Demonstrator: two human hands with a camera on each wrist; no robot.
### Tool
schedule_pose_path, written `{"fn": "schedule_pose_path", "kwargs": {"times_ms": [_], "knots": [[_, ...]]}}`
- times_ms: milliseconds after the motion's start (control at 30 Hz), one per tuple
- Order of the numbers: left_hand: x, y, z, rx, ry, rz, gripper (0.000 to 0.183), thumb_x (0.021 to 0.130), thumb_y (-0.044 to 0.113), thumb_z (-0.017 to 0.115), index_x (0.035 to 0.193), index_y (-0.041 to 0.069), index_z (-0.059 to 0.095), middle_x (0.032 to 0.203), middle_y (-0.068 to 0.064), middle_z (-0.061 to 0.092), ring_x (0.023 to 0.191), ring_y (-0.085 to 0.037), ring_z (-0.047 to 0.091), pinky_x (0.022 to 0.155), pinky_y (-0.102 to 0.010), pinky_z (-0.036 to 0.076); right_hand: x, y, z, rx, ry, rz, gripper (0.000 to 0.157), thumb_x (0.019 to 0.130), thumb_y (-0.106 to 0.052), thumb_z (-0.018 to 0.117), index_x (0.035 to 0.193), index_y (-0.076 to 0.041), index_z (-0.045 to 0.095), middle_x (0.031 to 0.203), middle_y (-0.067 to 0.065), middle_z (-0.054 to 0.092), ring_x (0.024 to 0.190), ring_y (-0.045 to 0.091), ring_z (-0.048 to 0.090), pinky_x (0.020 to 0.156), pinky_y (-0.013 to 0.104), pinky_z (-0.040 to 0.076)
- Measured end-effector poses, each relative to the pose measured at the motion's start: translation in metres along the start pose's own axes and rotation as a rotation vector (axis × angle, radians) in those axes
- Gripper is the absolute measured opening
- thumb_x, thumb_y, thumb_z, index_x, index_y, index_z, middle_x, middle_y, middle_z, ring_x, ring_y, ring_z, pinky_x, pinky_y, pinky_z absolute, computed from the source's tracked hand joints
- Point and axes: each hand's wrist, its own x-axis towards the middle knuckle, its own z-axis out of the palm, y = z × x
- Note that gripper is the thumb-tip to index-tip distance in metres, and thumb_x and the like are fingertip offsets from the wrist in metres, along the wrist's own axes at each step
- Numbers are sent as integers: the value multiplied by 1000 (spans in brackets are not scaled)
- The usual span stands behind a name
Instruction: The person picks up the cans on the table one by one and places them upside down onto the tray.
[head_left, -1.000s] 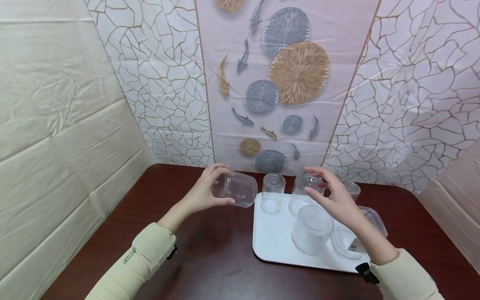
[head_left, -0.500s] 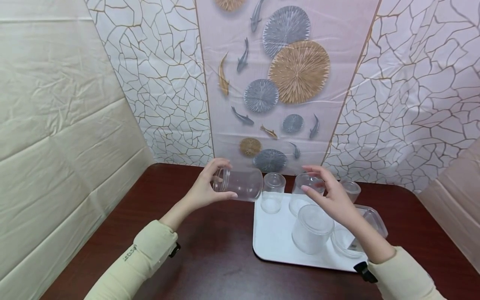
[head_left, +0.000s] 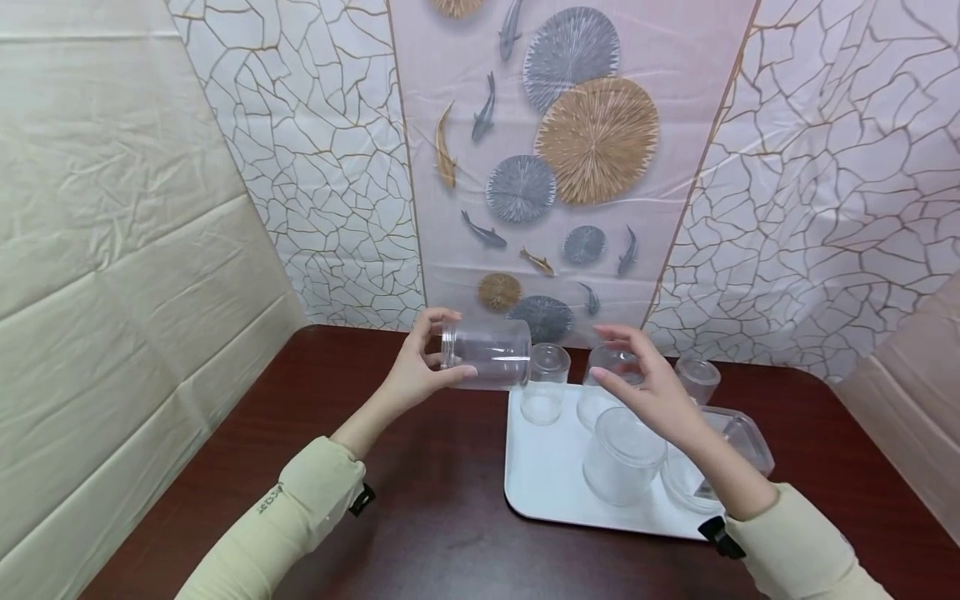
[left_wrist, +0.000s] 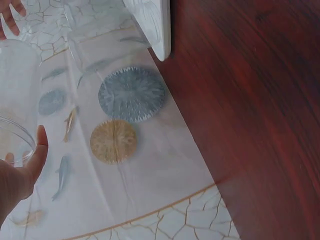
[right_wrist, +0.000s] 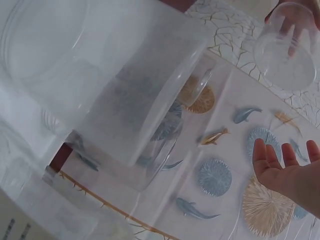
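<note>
My left hand [head_left: 420, 367] grips a clear jar [head_left: 491, 354] by its ridged mouth end, thumb below and fingers above. The jar lies sideways in the air, its base pointing right. In the left wrist view, the thumb of the left hand [left_wrist: 22, 175] presses near the jar's rim. Above the white tray [head_left: 540, 492] my right hand [head_left: 656, 392] hovers with fingers loosely spread and nothing in them. Seen from the right wrist, that hand [right_wrist: 292, 172] is apart from the jars. A clear jar [head_left: 594, 408] on the tray is partly hidden behind it.
On the tray stand a narrow clear jar [head_left: 543, 404] at the left, a wide clear jar [head_left: 624, 467] in front, and clear round and square containers [head_left: 742, 437] at the right, partly behind the forearm. A small clear jar [head_left: 699, 379] stands at the back right.
My left hand has raised the jar slightly and moved it right, turning it from a downward tilt to nearly level. The right hand has drifted a little left and up, still holding nothing.
</note>
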Motion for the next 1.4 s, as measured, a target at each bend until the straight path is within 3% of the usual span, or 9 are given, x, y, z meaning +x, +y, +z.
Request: {"fn": "schedule_pose_path", "kwargs": {"times_ms": [267,467,667,733,900,1067,1167,1267,1400], "knots": [[1,2,14,-142,4,-5,62,76,1,72,126,6,36,139,-13,37,125,-19,40,76,-25,53,7,-7,4,150,-16,52,44,93,-5,56,134,-1,41,134,15,46,111,-7,45,89,8,42],[2,2,25,-244,7,36,66,75,7,75,126,1,34,132,-9,39,114,-13,47,79,-26,54,12,-14,7,261,-27,119,43,95,-8,52,136,-2,38,136,15,43,114,2,46,89,9,43],[3,0,31,-319,28,68,58,74,9,76,120,12,40,129,-9,44,110,-14,49,77,-24,53,15,-19,11,333,-44,196,47,97,-12,50,140,-4,32,139,16,39,121,20,46,85,14,47],[3,0,32,-323,37,75,61,73,20,80,119,14,41,128,-5,45,112,-14,47,77,-23,53,16,-20,14,372,-67,229,49,97,-14,50,141,-7,30,143,17,35,126,31,43,85,17,49],[2,2,38,-295,22,89,89,65,48,81,125,1,35,131,-3,45,119,-14,44,75,-23,54,18,-24,20,476,-117,293,53,98,-15,48,145,-12,24,150,15,23,132,41,34,89,31,50],[2,5,43,-296,-9,119,95,66,51,80,128,-4,32,141,-25,35,118,-14,44,74,-23,55,18,-28,23,503,-150,320,58,97,-16,48,147,-16,19,154,13,15,133,43,33,96,55,43],[3,7,45,-304,-22,135,94,67,49,80,128,-4,33,141,-27,34,115,-13,47,74,-23,55,18,-29,24,502,-163,344,62,96,-17,50,148,-20,17,157,14,9,136,45,27,99,67,33],[2,10,47,-292,-35,146,92,67,48,81,128,-4,34,141,-23,37,114,-12,48,75,-24,56,17,-31,23,517,-168,354,63,95,-19,51,148,-22,16,157,14,6,138,44,24,100,69,29],[0,14,47,-261,-39,168,89,68,47,81,127,-3,36,139,-19,39,116,-13,47,77,-26,55,16,-33,23,549,-158,338,60,96,-18,51,147,-23,20,153,13,16,131,35,38,96,54,44]]}}
